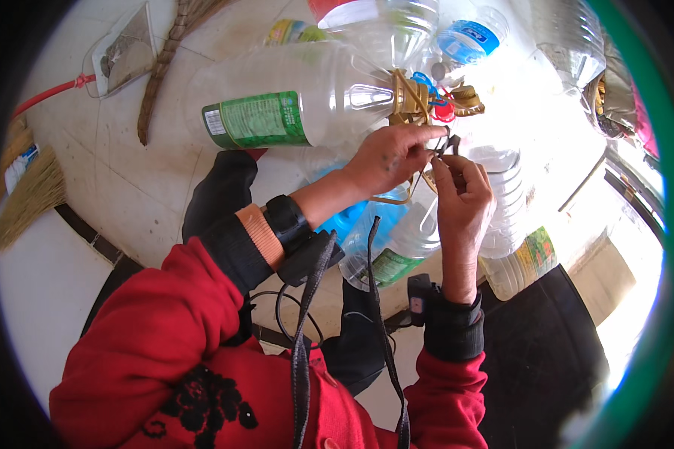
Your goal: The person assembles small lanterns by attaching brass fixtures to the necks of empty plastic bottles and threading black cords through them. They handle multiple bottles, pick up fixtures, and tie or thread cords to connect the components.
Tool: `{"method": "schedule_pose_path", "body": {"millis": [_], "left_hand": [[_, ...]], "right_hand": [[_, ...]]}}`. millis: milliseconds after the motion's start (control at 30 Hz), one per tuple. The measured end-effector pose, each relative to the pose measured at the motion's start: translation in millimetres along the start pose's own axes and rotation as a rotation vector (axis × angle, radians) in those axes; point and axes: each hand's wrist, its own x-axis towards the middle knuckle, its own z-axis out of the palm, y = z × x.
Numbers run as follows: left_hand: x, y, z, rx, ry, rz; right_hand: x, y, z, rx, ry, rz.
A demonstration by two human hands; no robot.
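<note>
While the big clear bottle with a green label lies at left, the left hand and right hand pinch what looks like a thin dark cord below the clustered yellow bottle handles

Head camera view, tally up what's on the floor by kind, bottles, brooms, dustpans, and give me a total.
Clear plastic bottles plainly in view: 5, among them the big green-labelled one, a blue-labelled one and one under the hands
Brooms: 2
Dustpans: 1
Total: 8, though glare may hide more bottles.
</note>
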Motion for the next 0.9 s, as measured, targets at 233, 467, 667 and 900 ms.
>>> {"method": "schedule_pose_path", "body": {"millis": [233,467,667,900], "left_hand": [[-0.8,-2.1,3.1,0.309,0.096,0.189],[-1.3,4.0,2.6,0.297,0.113,0.234],[-0.9,8.0,-0.7,0.128,0.092,0.033],[1.3,4.4,3.4,0.407,0.176,0.325]], "right_hand": [[26.7,-14.6,-4.4,-0.297,-0.074,0.037],[28.3,7.2,0.6,0.246,-0.338,0.299],[17.3,11.1,0.0,0.86,-0.14,0.433],[11.4,7.6,-18.4,1.193,-0.386,0.443]]}}
